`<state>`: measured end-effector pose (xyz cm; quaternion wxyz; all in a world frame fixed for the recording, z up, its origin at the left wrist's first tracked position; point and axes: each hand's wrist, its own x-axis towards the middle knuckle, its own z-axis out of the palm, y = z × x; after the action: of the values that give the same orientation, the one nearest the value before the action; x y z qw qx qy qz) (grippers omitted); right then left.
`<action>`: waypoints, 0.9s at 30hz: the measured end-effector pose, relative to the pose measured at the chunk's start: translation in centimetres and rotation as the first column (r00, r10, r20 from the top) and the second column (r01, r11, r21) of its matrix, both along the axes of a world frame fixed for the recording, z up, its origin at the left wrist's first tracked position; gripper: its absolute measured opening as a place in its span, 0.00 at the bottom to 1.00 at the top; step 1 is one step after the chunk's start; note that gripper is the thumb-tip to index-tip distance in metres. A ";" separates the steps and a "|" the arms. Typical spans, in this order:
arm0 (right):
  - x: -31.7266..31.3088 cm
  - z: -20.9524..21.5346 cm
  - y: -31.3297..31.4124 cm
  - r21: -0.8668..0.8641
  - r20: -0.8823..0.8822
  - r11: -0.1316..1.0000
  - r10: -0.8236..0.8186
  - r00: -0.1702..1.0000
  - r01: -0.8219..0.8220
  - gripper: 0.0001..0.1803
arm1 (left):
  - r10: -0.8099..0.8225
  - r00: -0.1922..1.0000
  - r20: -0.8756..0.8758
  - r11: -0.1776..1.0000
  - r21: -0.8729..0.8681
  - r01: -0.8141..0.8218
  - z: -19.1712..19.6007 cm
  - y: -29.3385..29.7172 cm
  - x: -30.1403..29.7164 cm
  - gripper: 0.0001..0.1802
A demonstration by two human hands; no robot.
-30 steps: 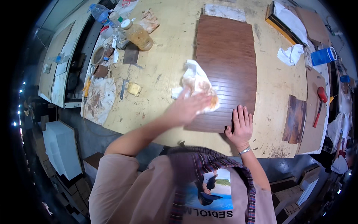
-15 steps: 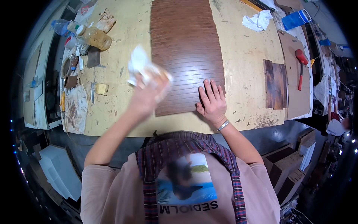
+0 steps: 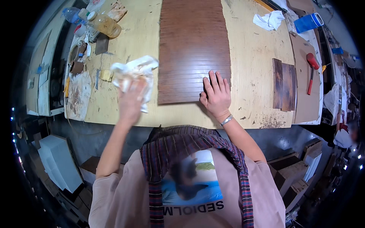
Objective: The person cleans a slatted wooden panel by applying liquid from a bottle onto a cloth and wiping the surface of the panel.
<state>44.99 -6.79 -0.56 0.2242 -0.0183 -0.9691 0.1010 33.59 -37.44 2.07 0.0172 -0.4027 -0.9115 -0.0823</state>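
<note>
A long brown panel of narrow grooved wood strips (image 3: 192, 45) lies lengthwise on the light workbench (image 3: 251, 76). My right hand (image 3: 218, 93), with a silver bracelet at the wrist, rests flat on the near right part of the panel, its fingers stretched out. Left of the panel, over the bare bench top, my left hand (image 3: 131, 97) holds a white rag (image 3: 142, 64) with brownish stains. Motion blurs the rag and those fingers somewhat, and whether the rag touches the bench I cannot tell.
A jar of yellowish liquid (image 3: 104, 24), a yellow sponge-like block (image 3: 107, 75) and a stained cloth (image 3: 79, 91) are at the left. Rightward lie crumpled white paper (image 3: 268, 20), dark wood pieces (image 3: 283, 84), a red mallet (image 3: 311, 66) and a blue jug (image 3: 306, 22).
My left hand has moved the rag leftward, off the panel's edge and over the bench. My right hand stays flat on the panel. The whole view has shifted slightly.
</note>
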 end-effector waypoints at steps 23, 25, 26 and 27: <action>-0.3 -0.8 0.6 0.011 -0.050 1.000 0.023 0.998 -0.022 0.24 | 0.265 0.591 0.762 0.626 0.330 -0.706 1.4 3.0 2.3 0.08; -0.3 -1.0 0.6 0.003 -0.045 1.000 0.020 0.999 -0.020 0.24 | 0.223 0.487 0.844 0.653 0.241 -0.718 1.4 3.8 2.5 0.06; -0.4 -1.1 0.6 0.000 -0.047 1.000 0.020 0.999 -0.020 0.24 | 0.204 0.429 0.880 0.669 0.194 -0.718 1.4 4.1 2.6 0.06; -0.4 -1.2 0.6 -0.004 -0.049 1.000 0.021 0.999 -0.021 0.24 | 0.188 0.392 0.901 0.615 0.203 -0.762 1.6 4.4 2.6 0.03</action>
<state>44.61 -6.16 -1.75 0.2468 -0.0062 -0.9633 0.1057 36.15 -33.03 3.71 -0.2525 0.0119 -0.8105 -0.5284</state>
